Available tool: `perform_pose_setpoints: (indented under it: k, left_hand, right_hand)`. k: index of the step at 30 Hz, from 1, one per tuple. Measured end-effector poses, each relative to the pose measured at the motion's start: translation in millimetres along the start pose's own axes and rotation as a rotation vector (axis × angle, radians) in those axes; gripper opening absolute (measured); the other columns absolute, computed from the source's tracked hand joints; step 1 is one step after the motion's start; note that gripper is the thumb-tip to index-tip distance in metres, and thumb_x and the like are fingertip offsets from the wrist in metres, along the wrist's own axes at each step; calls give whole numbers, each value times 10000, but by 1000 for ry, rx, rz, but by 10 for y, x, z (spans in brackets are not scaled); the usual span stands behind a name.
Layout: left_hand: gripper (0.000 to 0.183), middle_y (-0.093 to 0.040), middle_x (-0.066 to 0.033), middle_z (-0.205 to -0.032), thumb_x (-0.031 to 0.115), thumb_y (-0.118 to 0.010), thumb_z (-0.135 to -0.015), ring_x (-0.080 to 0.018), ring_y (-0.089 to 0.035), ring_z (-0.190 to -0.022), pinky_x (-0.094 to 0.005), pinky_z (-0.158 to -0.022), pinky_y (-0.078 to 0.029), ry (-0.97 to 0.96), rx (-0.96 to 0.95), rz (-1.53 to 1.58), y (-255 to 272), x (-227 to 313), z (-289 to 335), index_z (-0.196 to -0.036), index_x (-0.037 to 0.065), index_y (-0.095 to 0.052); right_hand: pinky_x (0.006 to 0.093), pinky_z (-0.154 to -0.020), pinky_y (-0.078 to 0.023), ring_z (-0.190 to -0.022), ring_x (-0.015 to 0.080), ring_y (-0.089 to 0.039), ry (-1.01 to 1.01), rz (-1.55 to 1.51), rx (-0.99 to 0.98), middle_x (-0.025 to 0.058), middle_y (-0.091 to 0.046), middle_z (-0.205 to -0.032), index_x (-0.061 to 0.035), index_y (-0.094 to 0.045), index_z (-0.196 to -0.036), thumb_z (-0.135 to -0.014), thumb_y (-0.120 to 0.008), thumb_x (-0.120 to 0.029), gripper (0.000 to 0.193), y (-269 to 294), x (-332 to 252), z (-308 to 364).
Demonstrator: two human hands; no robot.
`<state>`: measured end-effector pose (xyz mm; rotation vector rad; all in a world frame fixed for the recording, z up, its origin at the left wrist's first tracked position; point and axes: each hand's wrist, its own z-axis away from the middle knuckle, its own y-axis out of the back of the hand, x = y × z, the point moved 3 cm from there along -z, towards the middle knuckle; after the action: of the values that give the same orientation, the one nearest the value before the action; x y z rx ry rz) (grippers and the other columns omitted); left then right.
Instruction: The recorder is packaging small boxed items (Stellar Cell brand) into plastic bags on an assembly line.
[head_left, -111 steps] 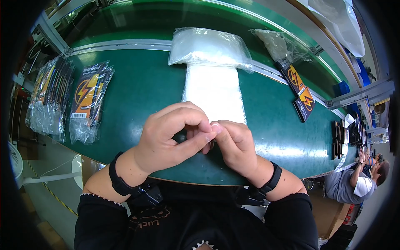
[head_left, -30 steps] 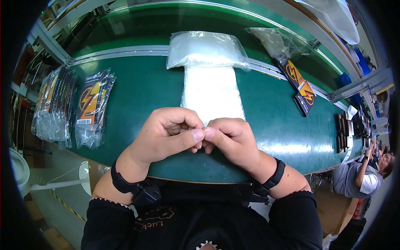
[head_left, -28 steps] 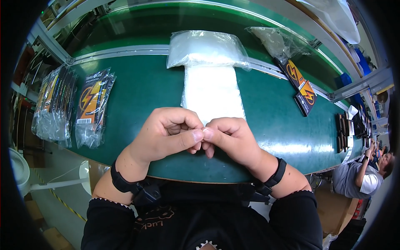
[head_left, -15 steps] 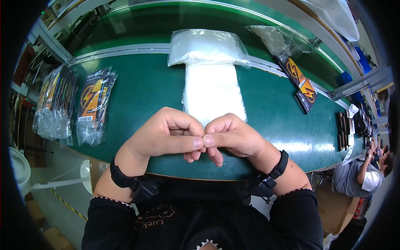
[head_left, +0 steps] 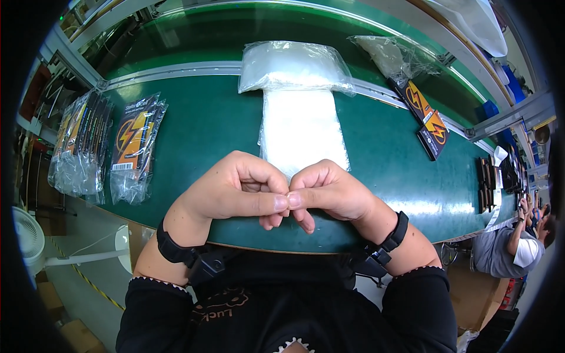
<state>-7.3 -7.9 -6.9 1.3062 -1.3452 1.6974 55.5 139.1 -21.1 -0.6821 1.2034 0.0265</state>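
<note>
My left hand [head_left: 235,191] and my right hand [head_left: 332,191] meet over the front edge of the green table [head_left: 206,117]. Both have their fingers curled in, and the thumb tips press against each other. Nothing shows between the fingers; whatever lies inside the curled fingers is hidden. Each wrist wears a black band. Just beyond the knuckles lies a flat stack of clear plastic bags [head_left: 303,126]. A fuller bundle of clear bags [head_left: 291,62] sits behind that stack.
Bagged black-and-orange packs [head_left: 134,141] lie at the left, with a larger batch [head_left: 76,144] at the table's end. Two such packs [head_left: 428,117] and a crumpled clear bag [head_left: 391,56] lie at the right. Dark parts [head_left: 485,182] sit far right, near another person [head_left: 512,250].
Both hands stayed together at the table's edge. The fingers curled in tighter and the thumbs now meet tip to tip. Nothing else moved.
</note>
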Motion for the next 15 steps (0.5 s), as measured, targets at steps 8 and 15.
perform_pose_setpoints:
  k: [8, 15]
  left_hand:
    - [144, -627, -68, -715, 109, -639, -835, -100, -601, -613, -206, -567, -500, -11, -25, 9, 2, -3, -3, -811, -32, -635]
    - [129, -605, -50, -725, 106, -625, -842, -90, -588, -639, -207, -586, -502, -23, -3, 29, 7, -5, -14, -824, -21, -615]
  right_hand:
    - [205, -476, -428, -491, 103, -554, 15, 17, -7, 48, -596, -636, 6, -614, -700, -871, -622, -171, 246, -9, -3, 3]
    - [198, -482, -425, -506, 84, -545, 100, 93, 92, 40, -591, -632, -6, -610, -698, -864, -632, -164, 230, -10, -38, 11]
